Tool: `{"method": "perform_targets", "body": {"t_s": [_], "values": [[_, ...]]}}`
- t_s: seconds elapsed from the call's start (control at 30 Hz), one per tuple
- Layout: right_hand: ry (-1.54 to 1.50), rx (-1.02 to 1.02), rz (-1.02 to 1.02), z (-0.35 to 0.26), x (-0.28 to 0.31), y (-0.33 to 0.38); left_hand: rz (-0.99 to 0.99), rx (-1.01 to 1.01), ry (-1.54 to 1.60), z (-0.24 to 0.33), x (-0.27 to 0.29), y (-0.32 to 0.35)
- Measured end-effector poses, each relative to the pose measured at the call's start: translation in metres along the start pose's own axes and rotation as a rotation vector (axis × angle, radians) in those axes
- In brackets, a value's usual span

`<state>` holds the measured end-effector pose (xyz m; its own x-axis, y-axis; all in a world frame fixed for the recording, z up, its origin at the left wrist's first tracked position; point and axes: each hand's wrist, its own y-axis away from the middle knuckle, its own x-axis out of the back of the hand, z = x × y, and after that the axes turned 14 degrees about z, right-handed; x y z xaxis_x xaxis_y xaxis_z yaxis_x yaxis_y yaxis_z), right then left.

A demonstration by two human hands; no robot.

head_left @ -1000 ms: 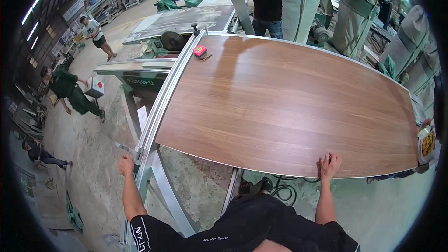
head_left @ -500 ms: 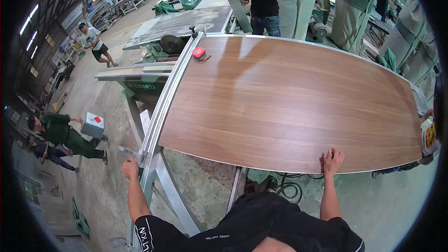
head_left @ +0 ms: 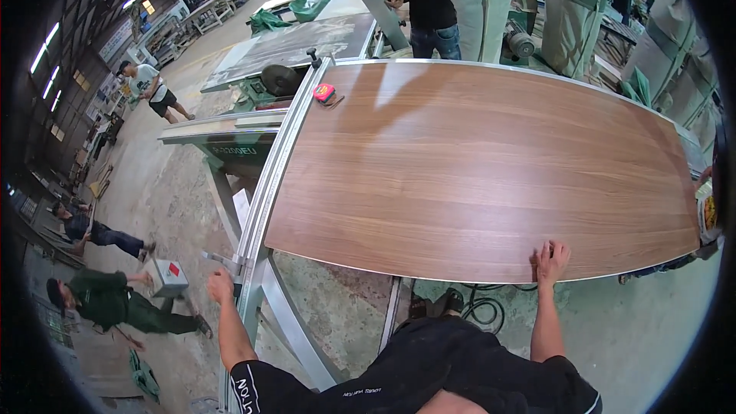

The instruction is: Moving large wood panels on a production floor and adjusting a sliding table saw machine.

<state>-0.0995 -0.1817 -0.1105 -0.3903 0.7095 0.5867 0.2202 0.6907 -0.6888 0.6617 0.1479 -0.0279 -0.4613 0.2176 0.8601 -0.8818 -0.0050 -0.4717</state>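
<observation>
— Where are your hands?
— My right hand (head_left: pixel 550 262) lies flat, fingers spread, on the near edge of the large walnut-coloured laminate panel (head_left: pixel 475 161). My left hand (head_left: pixel 221 287) is closed around a small metal handle (head_left: pixel 218 260) at the near end of the aluminium sliding rail (head_left: pixel 280 161).
— And the panel?
— It lies flat on the saw table, its left edge touching the rail; a red tape measure (head_left: pixel 324 93) rests at its far-left corner

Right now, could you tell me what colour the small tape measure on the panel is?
Red, seen in the head view: the tape measure.

Glossy brown wood-grain panel (head_left: pixel 475 176), flat on saw table (head_left: pixel 264 184)
</observation>
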Motion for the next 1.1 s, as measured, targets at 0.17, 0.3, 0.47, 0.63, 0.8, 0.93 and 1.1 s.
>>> {"method": "perform_targets", "body": {"t_s": [0.17,0.3,0.47,0.63,0.8,0.93,1.1], "values": [[-0.025,-0.057,-0.037,-0.003,0.003,0.001,-0.018,0.015,-0.065,-0.001,-0.003,-0.002],[-0.005,-0.025,-0.007,0.0,0.003,0.0,0.015,0.006,-0.056,-0.001,-0.007,-0.001],[0.007,-0.005,-0.007,-0.004,0.004,-0.002,0.022,-0.012,-0.05,-0.007,-0.012,-0.006],[-0.016,0.028,0.008,-0.003,0.006,-0.002,0.033,-0.005,-0.053,-0.007,-0.014,-0.003],[-0.003,0.036,0.003,-0.004,0.007,-0.002,0.044,-0.013,-0.047,-0.008,-0.014,-0.004],[0.003,0.007,0.032,0.0,0.005,0.0,0.059,0.001,-0.057,-0.006,-0.016,-0.002],[-0.014,0.071,0.006,-0.01,0.012,-0.005,0.081,-0.004,-0.051,-0.012,-0.016,-0.004]]}}
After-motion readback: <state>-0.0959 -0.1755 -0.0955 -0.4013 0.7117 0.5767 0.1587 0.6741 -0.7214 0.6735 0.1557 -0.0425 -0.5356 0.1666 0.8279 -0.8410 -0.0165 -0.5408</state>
